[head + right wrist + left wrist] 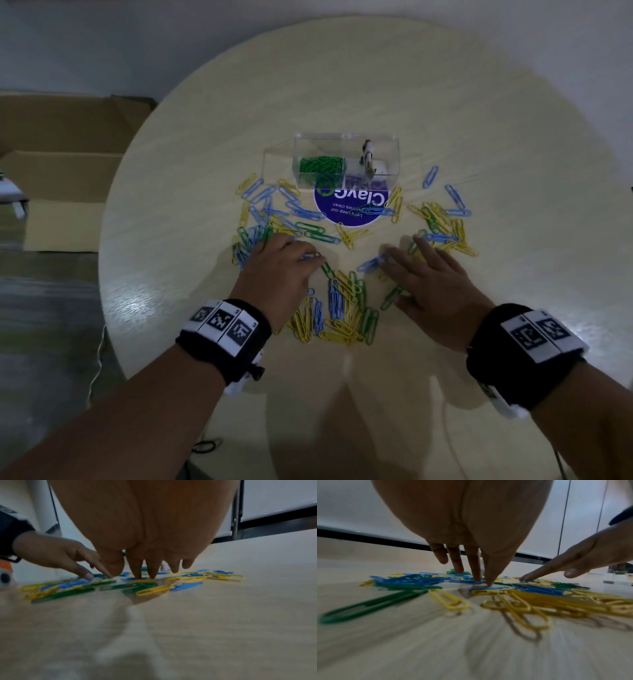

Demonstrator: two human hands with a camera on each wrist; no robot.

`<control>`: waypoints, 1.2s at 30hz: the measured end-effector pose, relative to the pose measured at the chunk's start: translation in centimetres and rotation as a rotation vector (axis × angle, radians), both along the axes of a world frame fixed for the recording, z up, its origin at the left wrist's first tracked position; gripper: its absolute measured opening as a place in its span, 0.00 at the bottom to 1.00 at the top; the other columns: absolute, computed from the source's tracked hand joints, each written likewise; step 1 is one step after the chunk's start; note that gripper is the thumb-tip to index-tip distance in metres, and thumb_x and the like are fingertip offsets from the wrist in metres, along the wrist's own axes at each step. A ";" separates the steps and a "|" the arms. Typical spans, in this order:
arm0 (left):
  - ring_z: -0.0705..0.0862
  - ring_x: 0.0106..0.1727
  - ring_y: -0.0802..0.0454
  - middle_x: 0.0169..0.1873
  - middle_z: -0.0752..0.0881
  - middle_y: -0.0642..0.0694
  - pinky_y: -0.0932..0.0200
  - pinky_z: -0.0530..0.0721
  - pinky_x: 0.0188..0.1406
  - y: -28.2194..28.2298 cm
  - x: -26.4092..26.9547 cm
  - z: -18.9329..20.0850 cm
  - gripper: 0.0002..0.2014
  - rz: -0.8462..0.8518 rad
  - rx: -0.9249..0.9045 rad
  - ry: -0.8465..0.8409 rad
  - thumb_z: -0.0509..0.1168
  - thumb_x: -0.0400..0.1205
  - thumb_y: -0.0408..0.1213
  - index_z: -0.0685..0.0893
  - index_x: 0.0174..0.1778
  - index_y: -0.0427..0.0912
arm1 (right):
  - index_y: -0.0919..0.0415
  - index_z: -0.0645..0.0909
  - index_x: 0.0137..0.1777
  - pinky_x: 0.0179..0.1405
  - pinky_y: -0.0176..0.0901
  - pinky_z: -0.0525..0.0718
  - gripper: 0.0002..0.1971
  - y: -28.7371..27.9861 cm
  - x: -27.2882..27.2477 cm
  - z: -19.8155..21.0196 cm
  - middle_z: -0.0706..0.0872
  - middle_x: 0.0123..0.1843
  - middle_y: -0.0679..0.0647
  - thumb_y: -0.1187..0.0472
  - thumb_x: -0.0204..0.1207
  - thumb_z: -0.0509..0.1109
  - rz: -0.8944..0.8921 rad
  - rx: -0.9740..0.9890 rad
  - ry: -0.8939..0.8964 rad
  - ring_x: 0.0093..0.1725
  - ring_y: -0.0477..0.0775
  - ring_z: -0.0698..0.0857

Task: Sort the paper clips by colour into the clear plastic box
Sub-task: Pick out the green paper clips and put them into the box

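Observation:
Blue, yellow and green paper clips [342, 308] lie scattered over the round table [479, 137]. The clear plastic box [383, 150] stands at the middle, with green clips [321, 167] in its left compartment. My left hand [308, 253] reaches down with straight fingers [476, 566], and their tips press on a blue clip [488, 588]. My right hand [400, 246] is spread flat, its fingertips [152, 573] touching blue clips [371, 264] near the pile. Neither hand has lifted anything.
A round purple sticker [349, 209] lies on the table in front of the box. The box's right compartment holds a small pale object [368, 157]. An open cardboard box [68, 171] stands on the floor to the left. More clips [442, 222] lie at the right.

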State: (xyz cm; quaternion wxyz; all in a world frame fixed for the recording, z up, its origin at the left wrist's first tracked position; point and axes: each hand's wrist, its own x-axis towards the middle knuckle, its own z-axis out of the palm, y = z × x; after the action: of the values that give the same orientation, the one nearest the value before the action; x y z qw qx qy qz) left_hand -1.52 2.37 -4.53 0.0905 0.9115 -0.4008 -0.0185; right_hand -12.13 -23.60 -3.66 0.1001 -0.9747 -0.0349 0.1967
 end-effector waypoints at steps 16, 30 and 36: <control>0.76 0.52 0.42 0.42 0.76 0.50 0.48 0.75 0.49 -1.2 2.1 0.9 0.04 0.029 0.154 0.267 0.70 0.77 0.36 0.81 0.40 0.48 | 0.42 0.88 0.47 0.46 0.52 0.80 0.10 0.0 -1.7 0.9 0.86 0.44 0.44 0.50 0.67 0.69 -0.088 0.083 -0.212 0.47 0.61 0.80; 0.78 0.47 0.46 0.42 0.81 0.50 0.53 0.74 0.48 2.0 -1.2 1.4 0.03 -0.114 -0.028 0.287 0.62 0.77 0.41 0.77 0.42 0.47 | 0.50 0.83 0.34 0.42 0.47 0.76 0.07 0.4 0.2 1.1 0.79 0.39 0.51 0.50 0.60 0.68 -0.248 0.185 -0.109 0.43 0.63 0.79; 0.80 0.50 0.44 0.46 0.85 0.46 0.51 0.76 0.51 -1.5 -2.2 1.8 0.01 -0.162 -0.153 0.291 0.66 0.75 0.34 0.80 0.40 0.43 | 0.55 0.82 0.37 0.33 0.21 0.71 0.06 -2.5 -1.5 2.7 0.86 0.36 0.45 0.63 0.69 0.76 -0.664 0.471 -0.289 0.33 0.31 0.80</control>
State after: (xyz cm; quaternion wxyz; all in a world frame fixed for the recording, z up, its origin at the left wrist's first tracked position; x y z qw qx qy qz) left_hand -3.68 0.88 -2.69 0.2145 0.8543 -0.4561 -0.1269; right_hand -13.58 -26.11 -0.97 0.3717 -0.9011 0.2231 0.0019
